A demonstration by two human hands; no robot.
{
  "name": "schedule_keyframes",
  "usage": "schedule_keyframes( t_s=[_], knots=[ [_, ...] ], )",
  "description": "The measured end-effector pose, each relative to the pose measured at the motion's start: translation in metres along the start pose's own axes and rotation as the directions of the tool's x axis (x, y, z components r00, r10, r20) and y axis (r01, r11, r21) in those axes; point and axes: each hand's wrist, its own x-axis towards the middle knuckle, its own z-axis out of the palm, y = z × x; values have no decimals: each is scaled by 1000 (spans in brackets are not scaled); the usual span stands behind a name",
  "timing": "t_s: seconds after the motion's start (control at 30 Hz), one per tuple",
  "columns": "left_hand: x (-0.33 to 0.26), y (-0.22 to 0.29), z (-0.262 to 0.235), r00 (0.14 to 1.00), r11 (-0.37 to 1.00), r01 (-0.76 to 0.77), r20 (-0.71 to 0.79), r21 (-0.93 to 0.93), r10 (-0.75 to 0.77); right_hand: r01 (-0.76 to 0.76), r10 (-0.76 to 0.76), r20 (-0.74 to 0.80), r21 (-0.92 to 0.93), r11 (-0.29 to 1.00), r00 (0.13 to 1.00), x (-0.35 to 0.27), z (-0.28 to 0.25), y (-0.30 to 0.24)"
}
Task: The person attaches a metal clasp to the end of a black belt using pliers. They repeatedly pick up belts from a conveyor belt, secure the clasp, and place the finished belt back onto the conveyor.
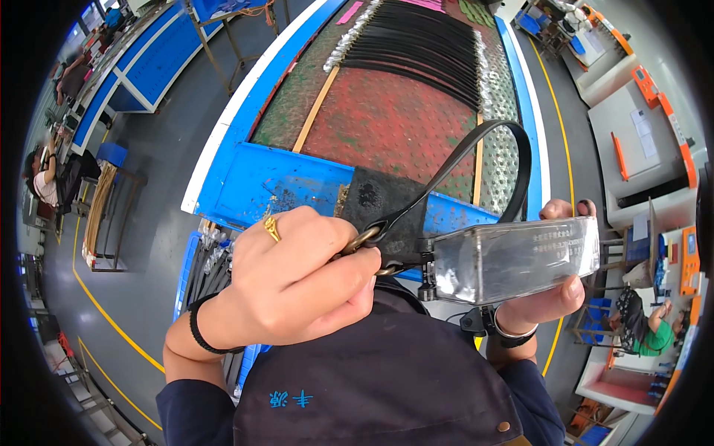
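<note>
My left hand (297,275), wearing a gold-coloured ring, pinches a brass-coloured metal ring (364,238) at the end of a thin black strap (476,141). From there the strap arches up and bends down behind a shiny, clear box-like piece (520,256) with a black hinge-like fitting at its left end. Around this piece closes my right hand (547,293), fingertips above its upper edge and thumb below. The palm is mostly hidden. A dark patch (383,201) lies on the table edge beyond my left hand.
The blue-edged table (253,175) holds a row of black straps (413,48) with silvery wrapped ends. Wooden strips (316,108) cross its worn red-green top. A blue crate (197,271) with wrapped dark strips stands to the left. Other people (647,323) sit at benches on both sides.
</note>
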Motion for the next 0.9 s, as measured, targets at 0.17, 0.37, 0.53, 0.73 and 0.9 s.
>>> schedule_keyframes(
  t_s=[0.17,0.37,0.53,0.73,0.9],
  knots=[
    [0,0,-1,999,999,-39,24,25,38,-14,16,15,-142,990,1000,-1,5,0],
    [3,-5,-1,998,998,-61,2,-28,61,29,-29,3,-185,982,1000,-1,-4,0],
    [-4,-4,-3,997,994,66,-29,-86,-68,87,-98,46,197,977,994,3,-29,-1],
    [-8,-9,-5,993,990,113,-26,-83,-115,145,-213,76,515,845,974,12,-53,-15],
    [-36,-35,2,873,860,470,-39,-200,-486,48,-97,65,529,847,993,20,-77,6]
  ],
)
